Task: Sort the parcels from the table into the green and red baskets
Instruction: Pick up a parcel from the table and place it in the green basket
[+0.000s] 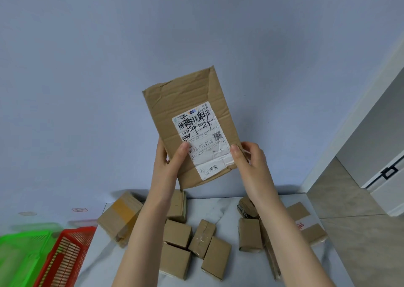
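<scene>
Forearms rose from the near edge of the table [220,208]. The left hand [168,164] and right hand [251,162] each pinched a lower corner of a flat cardboard parcel [188,103], thumbs on its labelled face, holding it high above the table. Sorting looked barely begun. The green basket [19,249] and red basket [65,251], left of the table, showed no parcels in their visible parts, while about a dozen small boxes [177,232] lay on the table. Its top was white and marbled, with a blue-grey wall [109,68] behind it and a tiled floor [354,232] to its right.
</scene>
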